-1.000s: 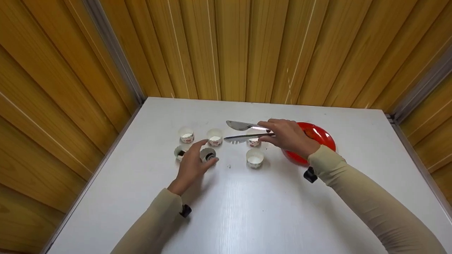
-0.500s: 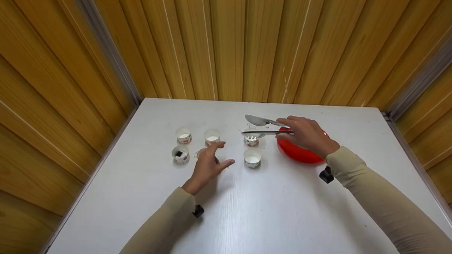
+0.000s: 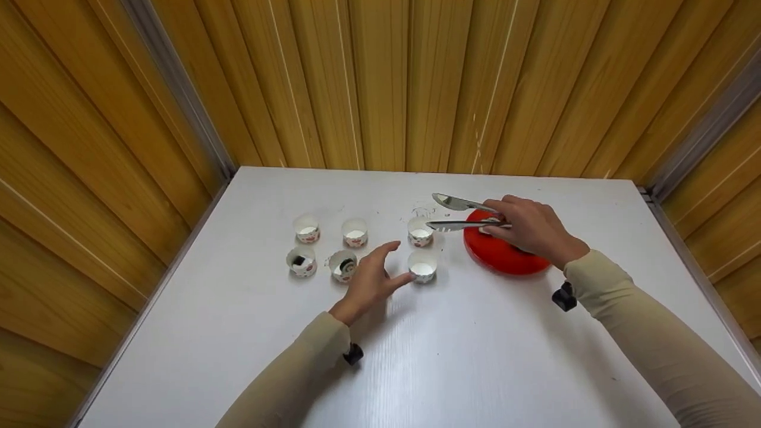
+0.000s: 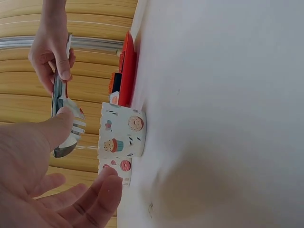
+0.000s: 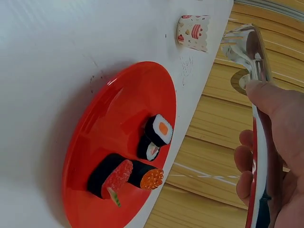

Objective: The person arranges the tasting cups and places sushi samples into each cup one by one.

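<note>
My left hand (image 3: 370, 278) is spread with thumb and fingers apart, holding nothing, its thumb tip close to the front right paper baking cup (image 3: 422, 272). That cup (image 4: 124, 129), printed with cupcakes and donuts, stands upright in the left wrist view. My right hand (image 3: 532, 229) grips metal serving tongs (image 3: 455, 226), one end fork-toothed, their tips parted with nothing between them. The tongs hang above the left side of a red plate (image 3: 505, 264). On the plate, the right wrist view shows sushi rolls (image 5: 162, 129), a roe-topped piece (image 5: 152, 178) and a red-topped piece (image 5: 114, 178).
Left of my left hand, two front cups hold dark sushi pieces: one cup (image 3: 303, 269) and its neighbour (image 3: 341, 273). Behind them stand two more cups, the far left one (image 3: 308, 235) and another (image 3: 355, 236). A back right cup (image 3: 420, 239) stands near the tongs. Wooden panels (image 3: 380, 89) wall the table.
My left hand has moved right, from the left cups toward the front right cup, uncovering the cup with the round roll. My right hand has carried the parted tongs right, over the plate.
</note>
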{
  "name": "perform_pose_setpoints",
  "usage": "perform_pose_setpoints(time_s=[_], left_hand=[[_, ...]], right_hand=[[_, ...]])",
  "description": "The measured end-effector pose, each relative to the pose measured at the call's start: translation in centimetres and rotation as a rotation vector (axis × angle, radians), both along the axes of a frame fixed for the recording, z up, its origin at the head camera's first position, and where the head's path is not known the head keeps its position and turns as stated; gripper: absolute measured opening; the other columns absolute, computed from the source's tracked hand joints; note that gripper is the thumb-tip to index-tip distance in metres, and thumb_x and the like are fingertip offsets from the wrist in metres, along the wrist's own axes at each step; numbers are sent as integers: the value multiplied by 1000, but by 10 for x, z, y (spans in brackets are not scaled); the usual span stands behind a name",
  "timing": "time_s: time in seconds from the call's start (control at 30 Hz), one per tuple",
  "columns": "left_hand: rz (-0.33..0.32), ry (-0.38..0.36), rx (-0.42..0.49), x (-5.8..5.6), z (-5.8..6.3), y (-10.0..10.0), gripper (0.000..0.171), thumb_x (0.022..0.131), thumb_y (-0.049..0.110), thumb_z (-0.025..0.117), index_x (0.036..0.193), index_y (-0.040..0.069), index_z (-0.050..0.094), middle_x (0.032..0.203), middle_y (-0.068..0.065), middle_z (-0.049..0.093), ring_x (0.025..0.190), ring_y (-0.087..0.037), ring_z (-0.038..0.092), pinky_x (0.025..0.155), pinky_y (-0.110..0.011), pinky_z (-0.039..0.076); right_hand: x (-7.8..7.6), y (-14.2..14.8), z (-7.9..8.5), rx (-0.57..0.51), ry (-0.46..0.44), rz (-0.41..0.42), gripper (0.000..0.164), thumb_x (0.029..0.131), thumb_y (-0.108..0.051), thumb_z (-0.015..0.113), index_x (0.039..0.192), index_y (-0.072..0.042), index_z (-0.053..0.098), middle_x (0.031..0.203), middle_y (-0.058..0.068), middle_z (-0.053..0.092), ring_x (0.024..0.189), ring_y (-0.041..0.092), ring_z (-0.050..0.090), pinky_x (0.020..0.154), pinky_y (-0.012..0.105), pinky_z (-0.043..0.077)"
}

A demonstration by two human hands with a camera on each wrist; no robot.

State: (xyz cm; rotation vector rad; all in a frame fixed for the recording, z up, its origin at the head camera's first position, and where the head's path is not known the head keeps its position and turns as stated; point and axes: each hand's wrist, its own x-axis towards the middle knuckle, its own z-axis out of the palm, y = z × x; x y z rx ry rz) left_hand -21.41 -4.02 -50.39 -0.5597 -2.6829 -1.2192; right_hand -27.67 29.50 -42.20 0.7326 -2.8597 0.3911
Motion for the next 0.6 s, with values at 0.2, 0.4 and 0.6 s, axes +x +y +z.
perform_pose_setpoints(time_s=[0.2,0.4,0.6], left_hand=[[-16,-52,6,-3,-4,10,74,88,35,83,146,2,52,147,-15,57,136,-32,52,113,-44,39],[-10,-108,7,-5,-7,17,75,89,38,81,148,4,50,149,-14,55,138,-31,50,114,-44,38],[-22,-113,4,-7,-10,22,72,90,34,81,147,3,51,144,-13,58,136,-30,52,113,-43,39]], right_hand=[[1,11,0,23,36,-12,44,90,-26,80,131,-16,67,96,6,64,81,23,57,65,42,54],[3,23,2,76,-37,-62,46,91,-23,78,135,-20,64,102,7,64,84,25,57,66,44,52],[4,35,1,103,-89,-86,54,91,-24,80,141,-17,61,105,10,64,84,25,57,64,41,53]])
